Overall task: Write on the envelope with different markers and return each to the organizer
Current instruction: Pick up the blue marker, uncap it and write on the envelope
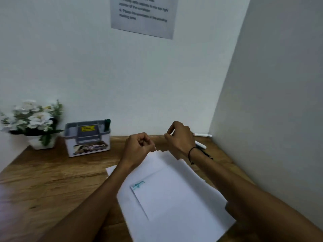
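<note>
on the desk [43,180]: one envelope [167,194], two white markers [202,135].

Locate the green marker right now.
Head view, left of centre: the dark green marker stands upright in the right compartment of the grey-and-white plastic organizer, beside the white flower pot.

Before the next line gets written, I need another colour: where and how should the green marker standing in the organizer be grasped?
Pinch the green marker by its capped top, the only part showing above the organizer's rim. It stands upright in the right-hand corner slot, so come down from above and lift straight up. The left hand looks nearer.
</note>
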